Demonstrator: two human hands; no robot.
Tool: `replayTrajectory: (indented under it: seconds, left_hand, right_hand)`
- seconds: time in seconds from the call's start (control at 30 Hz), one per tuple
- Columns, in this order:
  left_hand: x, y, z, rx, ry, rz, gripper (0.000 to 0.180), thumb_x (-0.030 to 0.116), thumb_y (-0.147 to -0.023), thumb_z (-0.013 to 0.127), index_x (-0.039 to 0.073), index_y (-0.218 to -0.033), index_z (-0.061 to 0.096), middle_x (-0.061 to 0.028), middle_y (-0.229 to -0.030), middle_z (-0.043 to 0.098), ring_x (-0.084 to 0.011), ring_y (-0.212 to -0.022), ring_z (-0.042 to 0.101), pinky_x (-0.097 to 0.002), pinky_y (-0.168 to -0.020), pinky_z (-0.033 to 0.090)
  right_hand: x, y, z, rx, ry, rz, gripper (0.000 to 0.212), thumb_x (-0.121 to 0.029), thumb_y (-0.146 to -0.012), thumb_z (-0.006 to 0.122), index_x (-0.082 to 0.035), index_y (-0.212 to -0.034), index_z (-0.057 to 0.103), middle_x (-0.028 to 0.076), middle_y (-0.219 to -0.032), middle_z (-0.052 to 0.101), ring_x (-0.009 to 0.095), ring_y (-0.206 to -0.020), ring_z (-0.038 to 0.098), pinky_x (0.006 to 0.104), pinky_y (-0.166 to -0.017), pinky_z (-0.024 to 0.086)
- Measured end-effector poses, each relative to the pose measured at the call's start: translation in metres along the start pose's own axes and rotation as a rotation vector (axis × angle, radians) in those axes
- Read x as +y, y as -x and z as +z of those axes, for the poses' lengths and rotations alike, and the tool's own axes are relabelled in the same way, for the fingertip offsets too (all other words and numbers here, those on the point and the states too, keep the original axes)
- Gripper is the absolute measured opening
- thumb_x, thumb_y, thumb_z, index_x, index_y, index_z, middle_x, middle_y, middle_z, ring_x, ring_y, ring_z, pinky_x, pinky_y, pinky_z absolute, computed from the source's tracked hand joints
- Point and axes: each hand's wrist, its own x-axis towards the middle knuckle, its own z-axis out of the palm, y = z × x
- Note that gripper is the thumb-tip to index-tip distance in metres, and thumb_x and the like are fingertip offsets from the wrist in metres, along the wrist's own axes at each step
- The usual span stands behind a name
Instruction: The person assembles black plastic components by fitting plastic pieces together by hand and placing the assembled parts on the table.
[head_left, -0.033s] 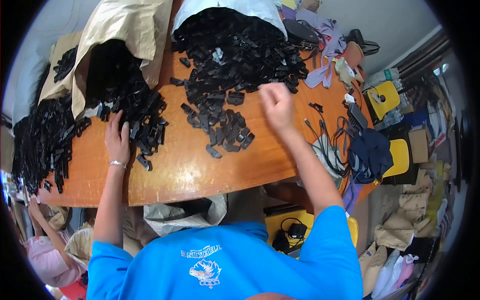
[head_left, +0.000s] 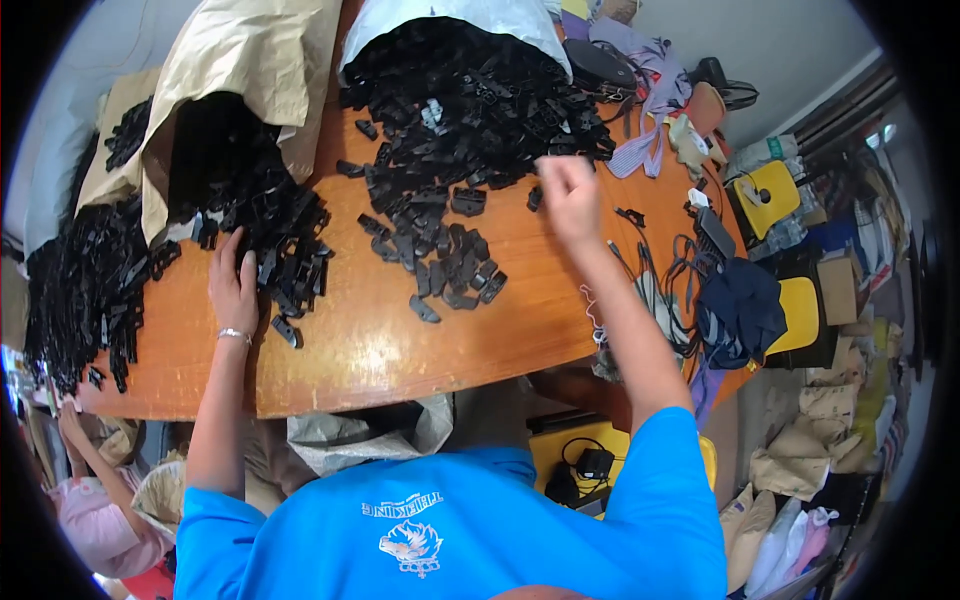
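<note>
My left hand lies on the wooden table with its fingers stretched out, its fingertips at the edge of a heap of small black plastic parts. This heap spills from a tan sack. My right hand is curled closed over the right side of the table; what its fingers hold, if anything, is hidden. One black part sits right beside it. Ahead, a larger heap of black parts pours from a white sack. Several loose black parts are scattered between my hands.
Another black heap covers the table's left end. On the right lie black cables, a dark cloth and a purple cloth. A grey sack hangs below the front edge. Another person is at lower left.
My right hand has shifted a little to the right, and a black part now shows beside it. My left hand has stayed nearly in place. The whole view has shifted slightly.
</note>
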Motion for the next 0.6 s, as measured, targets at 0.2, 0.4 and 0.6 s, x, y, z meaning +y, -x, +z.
replayTrajectory:
  seconds: [0.2,0.4,0.6]
  left_hand:
    - [0.012,-0.004,-0.008,-0.02,-0.024,-0.003,0.046,0.031,-0.108,0.056,0.01,-0.149,0.06,-0.0195,-0.146,0.06,-0.0389,-0.138,0.055,-0.0462,-0.118,0.04]
    - [0.016,-0.002,-0.007,-0.071,-0.049,-0.051,0.047,0.031,-0.108,0.054,0.01,-0.15,0.059,-0.0197,-0.148,0.059,-0.0389,-0.14,0.053,-0.0468,-0.119,0.038]
    - [0.018,-0.006,-0.002,-0.061,-0.005,-0.038,0.047,0.032,-0.108,0.054,0.011,-0.15,0.059,-0.0198,-0.148,0.059,-0.0388,-0.141,0.052,-0.0463,-0.12,0.038]
  right_hand:
    - [0.134,-0.125,-0.053,0.24,0.576,-0.052,0.04,-0.042,-0.1,0.069,-0.008,-0.116,0.08,0.018,-0.118,0.073,0.037,-0.115,0.066,0.0471,-0.101,0.051]
    - [0.167,-0.153,-0.024,0.073,0.543,0.289,0.059,-0.06,-0.1,0.061,-0.018,-0.14,0.072,0.021,-0.144,0.065,0.041,-0.137,0.057,0.0509,-0.113,0.045]
    - [0.162,-0.135,-0.015,0.157,0.489,0.225,0.054,-0.056,-0.098,0.064,-0.017,-0.133,0.075,0.02,-0.135,0.069,0.042,-0.126,0.063,0.0523,-0.107,0.048]
